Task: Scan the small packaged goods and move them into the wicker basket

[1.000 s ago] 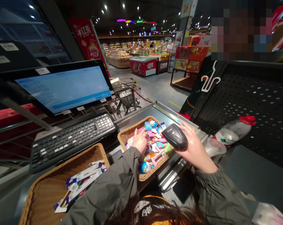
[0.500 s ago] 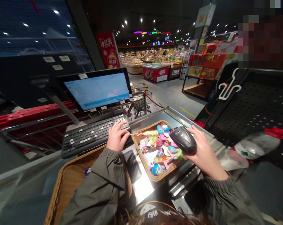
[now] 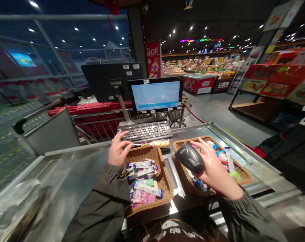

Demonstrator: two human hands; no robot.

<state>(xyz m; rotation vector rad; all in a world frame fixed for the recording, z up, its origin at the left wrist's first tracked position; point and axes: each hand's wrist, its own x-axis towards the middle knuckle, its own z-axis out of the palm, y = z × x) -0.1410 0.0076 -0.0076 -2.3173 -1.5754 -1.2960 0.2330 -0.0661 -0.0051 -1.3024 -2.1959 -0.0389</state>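
Left hand (image 3: 119, 148): fingers (image 3: 128, 144) clenched on the thin end of one slim wrapped stick snack (image 3: 156, 143). The snack lies to the right of them, long axis left-right, above the far rim of the left wicker basket (image 3: 166, 188), just beside the keyboard (image 3: 146, 131). Left hand is the nearer. Right hand (image 3: 215, 171) grasps one black handheld barcode scanner (image 3: 189, 157), over the right wicker basket (image 3: 243, 176). Baskets counted: two.

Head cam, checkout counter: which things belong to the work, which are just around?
In use:
left hand holding a wrapped candy stick
right hand holding a barcode scanner
left wicker basket
right wicker basket
packaged snacks

Just around:
keyboard
monitor
shopping cart
red freezer
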